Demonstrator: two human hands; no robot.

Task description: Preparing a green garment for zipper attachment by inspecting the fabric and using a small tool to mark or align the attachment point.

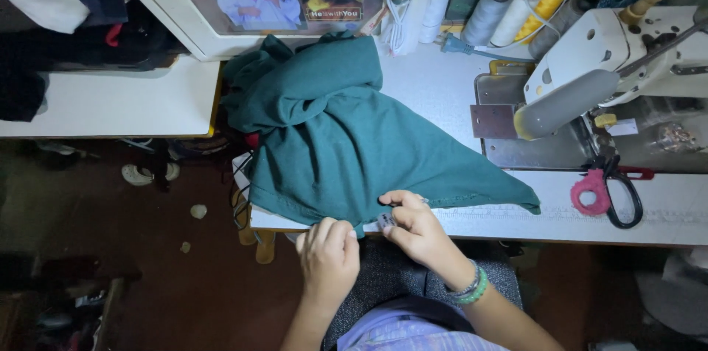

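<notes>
A white sewing table (pixel 457 85) is seen in a dim workroom, with a dark floor to the left of it, thread cones (pixel 516 12) along its back edge, a white sewing machine (pixel 612 63) at its right end and pink-handled scissors (pixel 608 189) near its front edge. A dark green garment (pixel 332 137) is heaped across the table's left half, its hem drawn to the front edge, where the left hand (pixel 328 259) is closed on the cloth. Just right of it, a small grey tag (pixel 386 220) is pinched against the hem by the right hand (pixel 417 226).
</notes>
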